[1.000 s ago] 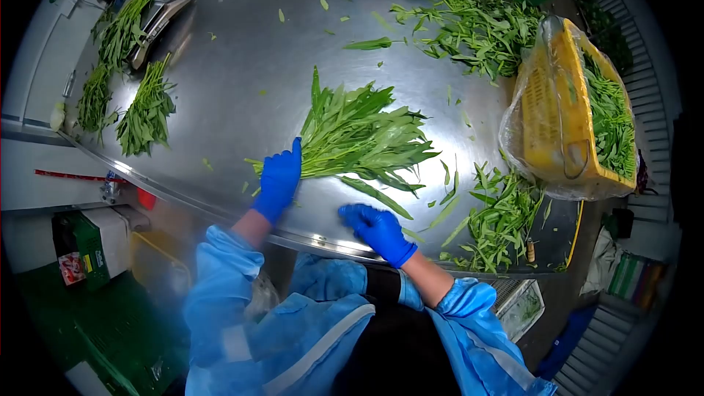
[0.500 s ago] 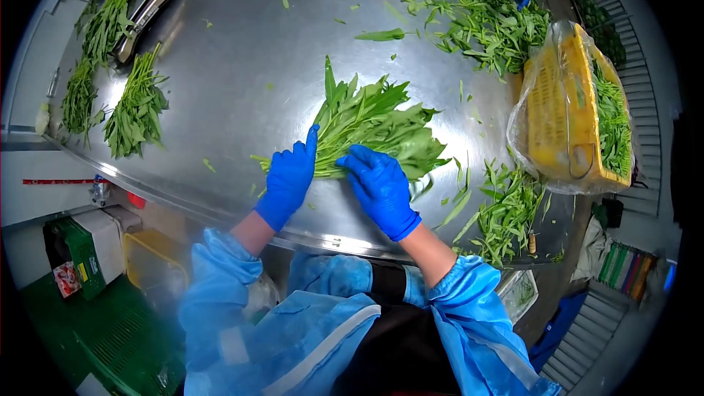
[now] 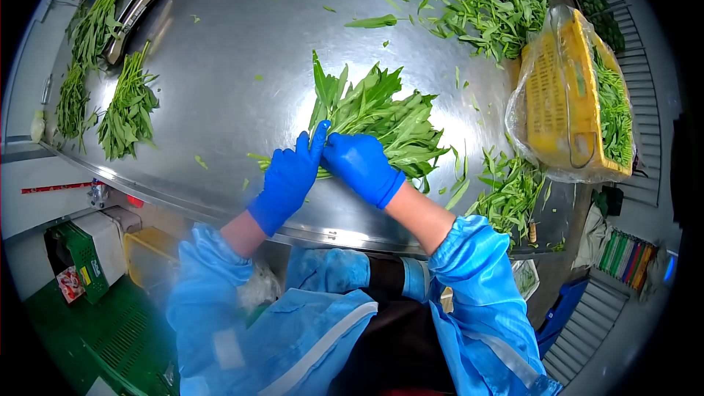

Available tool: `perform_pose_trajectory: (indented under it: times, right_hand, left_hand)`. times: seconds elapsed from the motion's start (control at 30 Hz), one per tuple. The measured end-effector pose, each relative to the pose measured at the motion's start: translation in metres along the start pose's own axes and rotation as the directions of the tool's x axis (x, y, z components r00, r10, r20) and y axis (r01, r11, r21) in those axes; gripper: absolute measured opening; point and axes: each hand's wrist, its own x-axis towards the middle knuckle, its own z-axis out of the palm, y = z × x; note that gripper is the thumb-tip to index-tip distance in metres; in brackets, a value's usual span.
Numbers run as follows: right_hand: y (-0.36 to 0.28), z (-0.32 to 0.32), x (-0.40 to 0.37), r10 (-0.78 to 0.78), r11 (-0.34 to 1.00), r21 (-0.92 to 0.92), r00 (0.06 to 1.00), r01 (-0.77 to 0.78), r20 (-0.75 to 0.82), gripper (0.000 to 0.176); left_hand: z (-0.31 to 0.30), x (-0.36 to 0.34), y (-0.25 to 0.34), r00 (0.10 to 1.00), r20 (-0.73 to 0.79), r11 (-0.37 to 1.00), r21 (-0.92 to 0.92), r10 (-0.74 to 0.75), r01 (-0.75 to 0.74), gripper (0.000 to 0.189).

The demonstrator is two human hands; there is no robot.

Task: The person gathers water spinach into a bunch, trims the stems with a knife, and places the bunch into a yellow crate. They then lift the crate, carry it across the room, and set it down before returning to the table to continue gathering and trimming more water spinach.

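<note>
A bunch of long-leaved greens (image 3: 389, 114) lies on the metal table in front of me, leaves to the right and stem ends to the left. My left hand (image 3: 290, 172), in a blue glove, is wrapped round the stems, its index finger pointing up along them. Pressed in close beside it, my right hand (image 3: 359, 165), gloved too, is closed over the stems at the bunch's near side. Whether its fingertips pinch a stem or something else is hidden.
Tied-looking bunches (image 3: 128, 106) lie at the left by a metal device (image 3: 136, 18). Loose greens (image 3: 484, 11) are heaped at the back right, with another pile (image 3: 506, 194) near the front right edge. A plastic-lined yellow crate (image 3: 554, 103) of greens stands at the right.
My right hand has moved left and up along the bunch to meet my left hand, and its fingers have closed. The other person's gloved hand at the back right has left the view.
</note>
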Motion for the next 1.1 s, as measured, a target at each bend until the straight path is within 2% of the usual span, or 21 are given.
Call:
perform_pose_trajectory:
  times: [0.13,0.23,0.33,0.43,0.47,0.53,0.57,0.6,0.67,0.7,0.73,0.83,0.93,1.03,1.1]
  right_hand:
    - [0.006,0.009,-0.001,-0.085,0.995,-0.044,0.994,0.088,0.07,0.005]
    - [0.002,0.014,-0.003,-0.097,0.994,-0.041,0.995,0.099,0.033,0.005]
    - [-0.004,0.006,-0.003,0.028,0.988,0.151,0.996,-0.016,-0.08,0.007]
    - [-0.029,0.01,-0.011,0.292,0.953,0.081,0.956,-0.292,0.021,0.009]
    - [-0.033,0.016,-0.019,0.359,0.909,0.227,0.933,-0.349,-0.001,0.012]
    - [-0.036,-0.012,-0.023,0.422,0.621,0.554,0.832,-0.554,0.359,0.014]
    - [-0.035,-0.029,-0.026,0.377,0.413,0.635,0.757,-0.654,0.534,0.015]
    - [-0.031,-0.04,-0.032,0.397,0.232,0.565,0.608,-0.792,0.688,0.019]
    - [-0.005,-0.066,-0.046,0.236,0.331,0.463,0.548,-0.822,0.803,0.021]
    - [0.015,-0.054,-0.073,0.207,0.583,0.51,0.723,-0.632,0.659,0.022]
    - [0.017,-0.069,-0.079,0.34,0.875,0.055,0.692,-0.48,0.637,0.023]
    - [0.018,-0.096,-0.074,0.444,0.889,-0.177,0.699,-0.423,0.561,0.024]
    - [0.008,-0.107,-0.039,0.431,0.892,-0.006,0.845,-0.453,0.316,0.02]
    - [0.006,-0.074,-0.004,0.367,0.923,0.125,0.93,-0.364,-0.002,0.014]
    - [0.001,-0.041,0.009,0.276,0.948,0.157,0.961,-0.276,0.023,0.015]
  left_hand:
    - [0.006,-0.002,0.001,0.998,0.066,0.999,-0.035,-0.01,0.012,0.079]
    - [0.009,-0.004,0.001,0.997,0.077,0.996,-0.083,-0.024,0.031,0.079]
    - [0.01,-0.003,-0.002,0.999,0.032,0.996,-0.091,-0.023,0.026,0.079]
    - [0.011,-0.006,0.001,1.0,-0.013,0.999,-0.045,0.003,-0.004,0.076]
    - [0.014,-0.007,0.002,0.999,-0.02,0.999,-0.025,0.029,-0.029,0.076]
    - [0.016,-0.01,0.001,0.998,-0.027,0.998,0.02,0.059,-0.059,0.075]
    - [0.017,-0.012,0.001,0.998,-0.028,0.997,0.043,0.063,-0.061,0.075]
    - [0.017,-0.013,0.001,0.997,-0.031,0.996,0.065,0.066,-0.064,0.075]
    - [0.02,-0.014,0.0,0.997,-0.043,0.997,0.028,0.069,-0.068,0.075]
    - [0.022,-0.016,-0.001,0.996,-0.048,0.997,0.009,0.071,-0.071,0.075]
    - [0.024,-0.017,-0.001,0.995,-0.063,0.997,0.007,0.076,-0.075,0.075]
    - [0.029,-0.021,-0.002,0.993,-0.081,0.996,-0.007,0.084,-0.085,0.074]
    - [0.03,-0.021,-0.003,0.994,-0.084,0.997,-0.042,0.066,-0.07,0.072]
    - [0.031,-0.021,-0.006,0.989,-0.132,0.995,-0.069,0.062,-0.072,0.069]
    - [0.03,-0.021,-0.008,0.984,-0.162,0.994,-0.067,0.073,-0.085,0.067]
